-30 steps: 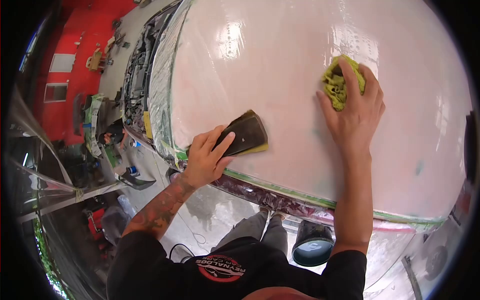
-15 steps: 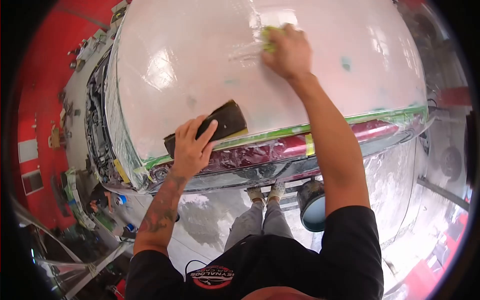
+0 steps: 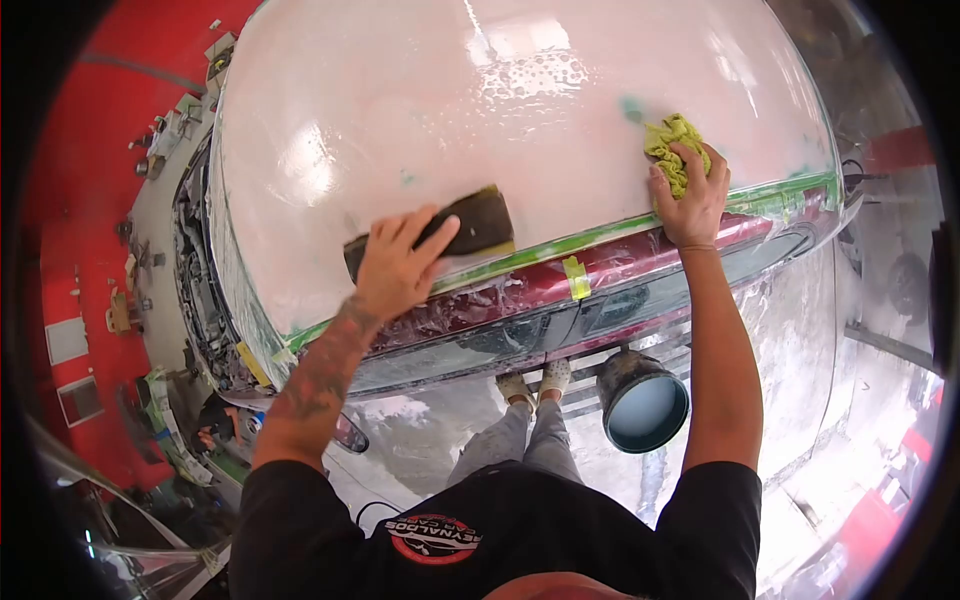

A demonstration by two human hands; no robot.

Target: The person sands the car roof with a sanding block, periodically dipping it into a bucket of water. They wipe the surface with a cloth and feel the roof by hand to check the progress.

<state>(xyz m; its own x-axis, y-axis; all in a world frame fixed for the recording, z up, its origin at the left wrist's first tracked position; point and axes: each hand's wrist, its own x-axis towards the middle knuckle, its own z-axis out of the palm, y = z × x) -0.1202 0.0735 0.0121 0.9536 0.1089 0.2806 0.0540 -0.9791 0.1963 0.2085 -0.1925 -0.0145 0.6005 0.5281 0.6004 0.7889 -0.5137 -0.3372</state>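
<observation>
A pinkish-white car roof (image 3: 430, 130), wet and shiny near its top middle, fills the upper view. My left hand (image 3: 400, 260) holds a long dark sanding block (image 3: 480, 224) flat on the roof near its taped lower edge. At the right, my right hand (image 3: 692, 200) grips a crumpled yellow-green cloth (image 3: 672, 150) against the roof surface, just above the green tape (image 3: 600, 236). Small green spots (image 3: 632, 108) show through the pale coating.
Below the roof edge is the dark red car side with clear plastic film. A bucket (image 3: 646, 410) of cloudy liquid stands on the floor beside my feet (image 3: 535, 380). Tools and parts lie at the far left, where part of another person (image 3: 215, 420) shows.
My right hand has moved right and down the view with the cloth. My left hand has shifted slightly right and up with the block. More of the bucket shows.
</observation>
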